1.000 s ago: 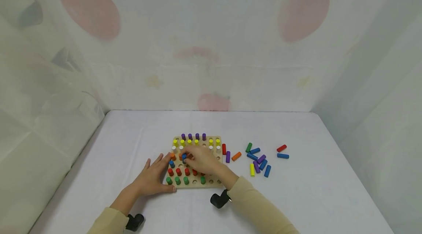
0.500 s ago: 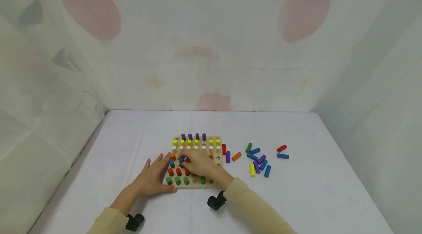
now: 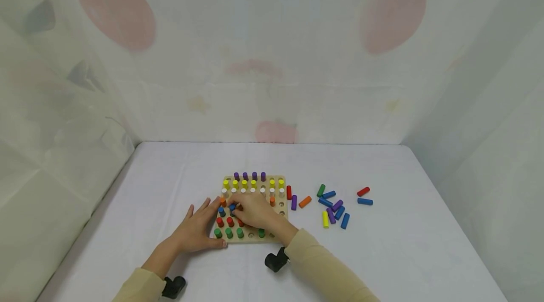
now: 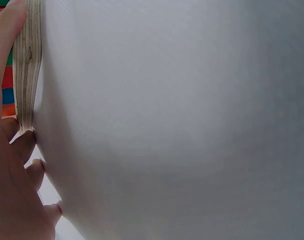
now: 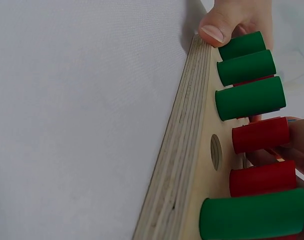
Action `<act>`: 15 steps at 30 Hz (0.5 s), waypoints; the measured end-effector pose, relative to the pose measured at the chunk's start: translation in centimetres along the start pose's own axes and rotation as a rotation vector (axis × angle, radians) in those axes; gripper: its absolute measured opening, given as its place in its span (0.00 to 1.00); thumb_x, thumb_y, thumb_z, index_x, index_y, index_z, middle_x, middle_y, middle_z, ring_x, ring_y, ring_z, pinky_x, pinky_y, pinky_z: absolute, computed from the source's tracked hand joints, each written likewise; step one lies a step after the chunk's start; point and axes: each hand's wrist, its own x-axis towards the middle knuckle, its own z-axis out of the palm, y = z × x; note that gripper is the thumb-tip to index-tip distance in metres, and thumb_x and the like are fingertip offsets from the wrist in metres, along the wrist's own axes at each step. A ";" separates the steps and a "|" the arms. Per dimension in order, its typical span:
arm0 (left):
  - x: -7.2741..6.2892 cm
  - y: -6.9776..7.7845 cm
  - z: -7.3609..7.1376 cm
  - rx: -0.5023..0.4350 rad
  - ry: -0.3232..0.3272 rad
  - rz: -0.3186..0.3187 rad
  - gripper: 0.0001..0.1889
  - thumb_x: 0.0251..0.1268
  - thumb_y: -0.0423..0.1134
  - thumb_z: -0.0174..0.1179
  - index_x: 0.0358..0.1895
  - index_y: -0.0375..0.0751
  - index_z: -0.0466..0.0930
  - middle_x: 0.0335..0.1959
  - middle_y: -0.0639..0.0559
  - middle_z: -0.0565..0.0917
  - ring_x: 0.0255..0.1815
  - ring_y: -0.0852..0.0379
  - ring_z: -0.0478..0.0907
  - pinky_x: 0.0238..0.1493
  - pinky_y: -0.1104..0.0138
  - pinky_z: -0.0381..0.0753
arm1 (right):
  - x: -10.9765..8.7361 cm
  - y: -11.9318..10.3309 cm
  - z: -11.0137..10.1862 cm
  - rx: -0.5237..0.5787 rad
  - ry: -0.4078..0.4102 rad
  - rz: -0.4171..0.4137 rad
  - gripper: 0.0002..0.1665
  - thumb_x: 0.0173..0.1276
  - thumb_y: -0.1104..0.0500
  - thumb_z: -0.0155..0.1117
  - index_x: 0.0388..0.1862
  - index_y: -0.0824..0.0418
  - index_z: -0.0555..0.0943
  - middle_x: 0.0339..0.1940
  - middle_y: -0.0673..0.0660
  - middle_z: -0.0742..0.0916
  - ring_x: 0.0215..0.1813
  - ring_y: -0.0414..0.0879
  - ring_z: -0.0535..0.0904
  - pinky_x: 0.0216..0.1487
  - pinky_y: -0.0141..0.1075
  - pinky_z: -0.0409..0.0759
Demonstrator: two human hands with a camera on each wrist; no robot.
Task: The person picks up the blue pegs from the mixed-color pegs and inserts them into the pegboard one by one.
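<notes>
A wooden pegboard [image 3: 278, 238] lies on the table with rows of coloured pegs standing in its holes. My right hand [image 3: 254, 209] is over the middle of the board and pinches a blue peg [image 3: 232, 208], just right of another blue peg [image 3: 221, 211] standing in the board. The lower end of the pinched peg is hidden. My left hand [image 3: 197, 229] rests against the board's left side with straight, spread fingers; its thumb [image 5: 215, 29] presses the near corner beside a green peg [image 5: 242, 45]. Several red and green pegs stand close in the right wrist view.
Right of the board lie loose pegs: a red one [image 3: 289, 192], a purple one [image 3: 294, 202], an orange one [image 3: 304, 202], a yellow one [image 3: 325, 220] and several blue ones. A red peg [image 3: 363, 191] lies farther right. White cloth [image 3: 272, 103] hangs behind the table.
My right hand has moved slightly left and toward me with the blue peg, coming closer to the standing blue peg. The left hand and the board have stayed put.
</notes>
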 end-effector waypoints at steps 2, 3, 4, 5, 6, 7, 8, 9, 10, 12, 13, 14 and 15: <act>0.0 0.0 0.0 -0.003 0.000 0.000 0.63 0.31 0.74 0.64 0.73 0.45 0.48 0.72 0.48 0.57 0.72 0.39 0.49 0.64 0.34 0.38 | 0.0 0.0 0.0 -0.001 0.001 -0.002 0.11 0.64 0.58 0.61 0.46 0.50 0.79 0.41 0.49 0.86 0.30 0.29 0.75 0.30 0.16 0.73; 0.0 0.0 0.0 -0.005 0.001 0.001 0.63 0.31 0.74 0.63 0.73 0.45 0.48 0.72 0.48 0.57 0.72 0.39 0.49 0.64 0.34 0.38 | 0.0 0.0 0.0 -0.001 0.001 -0.001 0.11 0.64 0.58 0.61 0.45 0.50 0.79 0.41 0.48 0.86 0.30 0.29 0.75 0.31 0.16 0.73; 0.0 -0.1 0.0 -0.006 0.000 0.000 0.63 0.31 0.74 0.64 0.73 0.45 0.48 0.72 0.48 0.57 0.72 0.39 0.49 0.64 0.34 0.38 | 0.1 0.0 0.0 -0.003 0.000 0.000 0.10 0.64 0.58 0.61 0.45 0.50 0.79 0.41 0.48 0.86 0.29 0.29 0.74 0.31 0.16 0.73; 0.0 -0.1 0.1 -0.007 0.000 0.001 0.63 0.31 0.74 0.64 0.73 0.45 0.48 0.72 0.48 0.57 0.72 0.39 0.49 0.64 0.34 0.38 | 0.1 0.0 0.0 -0.006 -0.002 0.001 0.10 0.64 0.57 0.61 0.45 0.50 0.79 0.41 0.48 0.86 0.30 0.29 0.74 0.31 0.16 0.73; 0.0 -0.1 0.1 -0.008 0.000 0.001 0.63 0.31 0.74 0.64 0.73 0.45 0.48 0.72 0.48 0.57 0.72 0.39 0.49 0.64 0.34 0.38 | 0.1 0.0 0.0 -0.006 -0.003 0.002 0.10 0.64 0.57 0.61 0.45 0.50 0.79 0.41 0.47 0.86 0.30 0.29 0.74 0.31 0.16 0.73; 0.0 -0.1 0.1 -0.008 0.001 0.002 0.63 0.31 0.74 0.64 0.73 0.45 0.48 0.72 0.48 0.57 0.72 0.39 0.49 0.64 0.34 0.38 | 0.1 0.0 0.0 -0.008 -0.003 0.003 0.10 0.64 0.57 0.61 0.45 0.50 0.80 0.41 0.47 0.86 0.30 0.29 0.74 0.31 0.16 0.73; 0.0 -0.1 0.1 -0.008 0.001 0.003 0.63 0.31 0.74 0.64 0.73 0.45 0.48 0.72 0.48 0.57 0.72 0.39 0.49 0.64 0.34 0.38 | 0.1 0.0 0.0 -0.010 -0.003 0.002 0.10 0.65 0.57 0.61 0.45 0.49 0.80 0.40 0.47 0.86 0.29 0.29 0.74 0.31 0.16 0.72; 0.0 -0.1 0.1 -0.009 0.002 0.004 0.63 0.31 0.74 0.64 0.73 0.45 0.48 0.72 0.48 0.57 0.72 0.39 0.49 0.64 0.34 0.38 | 0.1 0.0 0.0 -0.014 -0.004 0.002 0.10 0.65 0.57 0.61 0.46 0.49 0.80 0.40 0.46 0.86 0.29 0.29 0.74 0.31 0.16 0.72; 0.0 -0.1 0.1 -0.008 0.003 0.004 0.63 0.31 0.74 0.64 0.73 0.45 0.48 0.72 0.48 0.57 0.72 0.39 0.49 0.64 0.34 0.38 | 0.1 0.0 0.0 -0.021 -0.004 0.000 0.11 0.65 0.57 0.61 0.46 0.49 0.80 0.40 0.46 0.86 0.29 0.29 0.73 0.30 0.16 0.72; 0.0 -0.1 0.1 -0.008 0.006 0.006 0.63 0.31 0.73 0.64 0.73 0.45 0.48 0.72 0.48 0.57 0.72 0.39 0.49 0.64 0.34 0.38 | 0.1 0.1 0.1 -0.034 -0.001 -0.006 0.11 0.65 0.56 0.61 0.46 0.50 0.80 0.39 0.45 0.86 0.28 0.29 0.73 0.30 0.16 0.72; 0.0 -0.1 0.1 -0.009 0.007 0.007 0.63 0.31 0.73 0.64 0.73 0.45 0.48 0.72 0.48 0.57 0.72 0.39 0.49 0.64 0.33 0.38 | 0.1 0.1 0.1 -0.042 0.000 -0.009 0.11 0.65 0.56 0.61 0.46 0.50 0.81 0.39 0.44 0.86 0.27 0.29 0.72 0.29 0.16 0.71; 0.0 -0.1 0.1 -0.009 0.008 0.007 0.63 0.31 0.73 0.64 0.73 0.45 0.48 0.72 0.48 0.57 0.72 0.39 0.49 0.64 0.33 0.38 | 0.1 0.1 0.1 -0.047 0.000 -0.011 0.11 0.65 0.56 0.60 0.46 0.50 0.81 0.40 0.44 0.86 0.27 0.30 0.72 0.29 0.16 0.71; 0.0 -0.1 0.1 -0.010 0.009 0.008 0.63 0.31 0.73 0.64 0.73 0.45 0.48 0.72 0.48 0.57 0.72 0.39 0.49 0.64 0.33 0.38 | 0.1 0.1 0.1 -0.052 -0.001 -0.012 0.11 0.65 0.56 0.60 0.47 0.50 0.81 0.40 0.44 0.86 0.26 0.30 0.72 0.28 0.16 0.71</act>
